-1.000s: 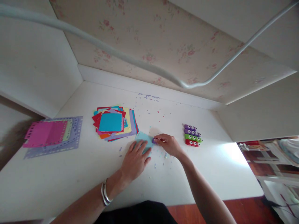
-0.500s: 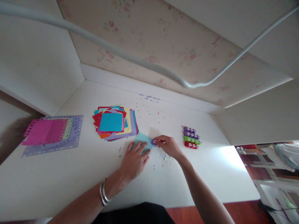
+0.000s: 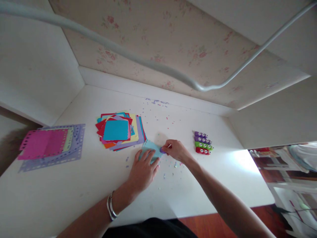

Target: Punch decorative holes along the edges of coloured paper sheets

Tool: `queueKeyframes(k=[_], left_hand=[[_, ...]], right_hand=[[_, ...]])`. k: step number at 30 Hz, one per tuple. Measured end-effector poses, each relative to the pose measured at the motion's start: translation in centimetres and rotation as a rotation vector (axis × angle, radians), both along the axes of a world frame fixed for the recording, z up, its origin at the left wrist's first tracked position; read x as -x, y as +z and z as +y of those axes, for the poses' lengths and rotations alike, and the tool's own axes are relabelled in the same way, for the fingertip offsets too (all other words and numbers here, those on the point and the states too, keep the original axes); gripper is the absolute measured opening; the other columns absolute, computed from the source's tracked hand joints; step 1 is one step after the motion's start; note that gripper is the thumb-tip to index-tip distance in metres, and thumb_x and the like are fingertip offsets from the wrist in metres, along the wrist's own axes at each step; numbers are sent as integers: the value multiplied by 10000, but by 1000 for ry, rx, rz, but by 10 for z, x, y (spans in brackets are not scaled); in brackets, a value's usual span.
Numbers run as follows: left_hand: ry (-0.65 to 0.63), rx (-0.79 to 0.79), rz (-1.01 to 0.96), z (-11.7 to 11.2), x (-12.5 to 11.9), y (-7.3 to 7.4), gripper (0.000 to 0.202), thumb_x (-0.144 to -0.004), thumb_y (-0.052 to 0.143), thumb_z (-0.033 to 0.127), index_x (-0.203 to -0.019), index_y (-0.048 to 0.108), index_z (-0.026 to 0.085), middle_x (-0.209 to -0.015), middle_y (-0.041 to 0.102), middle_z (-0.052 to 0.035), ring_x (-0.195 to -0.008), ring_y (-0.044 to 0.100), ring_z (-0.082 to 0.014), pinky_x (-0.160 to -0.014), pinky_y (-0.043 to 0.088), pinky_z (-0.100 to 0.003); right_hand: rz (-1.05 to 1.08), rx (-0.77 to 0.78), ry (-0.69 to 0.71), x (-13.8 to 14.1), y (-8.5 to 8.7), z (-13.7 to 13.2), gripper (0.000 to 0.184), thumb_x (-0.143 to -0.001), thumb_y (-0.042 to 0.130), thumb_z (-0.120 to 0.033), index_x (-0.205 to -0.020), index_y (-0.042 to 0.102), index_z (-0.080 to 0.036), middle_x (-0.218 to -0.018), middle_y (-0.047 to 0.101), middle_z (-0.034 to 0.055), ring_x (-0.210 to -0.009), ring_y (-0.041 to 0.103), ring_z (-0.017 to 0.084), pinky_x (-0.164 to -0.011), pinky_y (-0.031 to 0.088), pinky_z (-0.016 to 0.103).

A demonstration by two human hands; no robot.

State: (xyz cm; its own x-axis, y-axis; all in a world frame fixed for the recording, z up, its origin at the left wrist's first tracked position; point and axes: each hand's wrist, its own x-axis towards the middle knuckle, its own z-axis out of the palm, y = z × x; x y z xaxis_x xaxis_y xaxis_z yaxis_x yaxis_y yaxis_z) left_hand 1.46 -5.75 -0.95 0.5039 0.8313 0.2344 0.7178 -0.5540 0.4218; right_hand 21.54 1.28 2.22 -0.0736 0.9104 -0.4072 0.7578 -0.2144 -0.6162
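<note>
A light blue sheet of paper (image 3: 150, 144) lies on the white table, with small holes along its upper edge. My left hand (image 3: 145, 167) rests flat on it, fingers spread. At the sheet's right edge my right hand (image 3: 174, 150) grips a small purple craft punch (image 3: 162, 150) between thumb and fingers; the fingers partly hide it. Small paper bits (image 3: 175, 164) are scattered just below the right hand.
Left of the sheet lies a stack of coloured paper (image 3: 116, 130). Farther left are punched pink (image 3: 44, 143) and purple sheets (image 3: 80, 145). Several purple, green and red punches (image 3: 203, 144) stand in rows at right. Purple bits (image 3: 157, 101) lie near the wall.
The camera view has shifted slightly. My right hand is tilted a little more over the punch, which stays at the paper's right edge. My left hand still presses the sheet.
</note>
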Motion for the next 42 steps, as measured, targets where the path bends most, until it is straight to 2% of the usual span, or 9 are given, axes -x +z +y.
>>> queueKeyframes(k=[5, 11, 16, 19, 25, 30, 34, 38, 42], left_hand=[[15, -32, 5, 2, 2, 6, 271, -910, 514, 304, -1159, 617, 277, -1287, 566, -88, -1194, 482, -269, -1037, 303, -522], [154, -76, 54, 14, 11, 0, 274, -921, 483, 307, -1159, 609, 253, -1210, 600, -87, -1074, 534, -263, -918, 396, -448], [186, -74, 106, 19, 14, -3, 260, -920, 480, 297, -1139, 607, 241, -1187, 603, -86, -1087, 529, -273, -887, 404, -439], [200, -97, 113, 19, 13, -6, 263, -919, 480, 298, -1139, 606, 229, -1223, 587, -99, -1100, 532, -275, -890, 409, -435], [268, -119, 101, 24, 13, -2, 298, -936, 448, 329, -1160, 586, 191, -1175, 612, -116, -1046, 568, -265, -886, 433, -406], [332, -119, 180, 26, 18, 11, 396, -941, 427, 412, -1218, 534, 150, -1066, 638, -135, -1023, 585, -276, -868, 455, -392], [339, -109, 274, 17, 19, 11, 487, -929, 426, 468, -1276, 495, 134, -1100, 623, -158, -1029, 587, -298, -805, 482, -390], [343, -105, 298, 10, 19, 5, 478, -907, 477, 428, -1301, 477, 157, -1149, 612, -158, -1049, 584, -303, -810, 487, -395], [313, -47, 231, 18, 28, 2, 499, -878, 534, 348, -1326, 440, 150, -1169, 618, -158, -1075, 584, -285, -885, 468, -388]], right_hand=[[82, 53, 74, -7, -1, 7, 166, -737, 689, -346, -706, 707, -184, -591, 681, 5, -565, 616, 129, -491, 409, 197], [163, 101, 76, -16, 2, 4, 237, -768, 672, -415, -833, 745, -199, -674, 716, 29, -540, 606, 117, -437, 382, 188], [69, 11, 181, -34, 14, -5, 170, -773, 651, -355, -828, 778, -257, -596, 683, -15, -460, 540, 94, -405, 358, 190], [50, -68, 195, -47, 22, -14, 159, -787, 628, -322, -807, 780, -277, -693, 728, -9, -545, 607, 125, -489, 434, 221], [-66, -300, 78, -45, 26, -42, 324, -848, 581, -466, -1051, 726, -259, -1014, 729, 63, -715, 671, 184, -668, 501, 310], [-176, -394, 94, -32, 13, -61, 225, -855, 593, -401, -969, 728, -263, -940, 720, 56, -754, 663, 198, -684, 482, 306], [-111, -394, 53, -35, 11, -65, 191, -864, 563, -314, -906, 739, -254, -878, 732, 47, -766, 668, 201, -694, 484, 299], [162, -238, -101, -59, 20, -57, 275, -841, 581, -366, -1045, 714, -237, -860, 751, 42, -732, 686, 204, -634, 524, 300], [300, -428, -277, -108, 33, -32, 330, -781, 640, -375, -1054, 707, -203, -1056, 723, 82, -885, 685, 210, -735, 541, 307]])
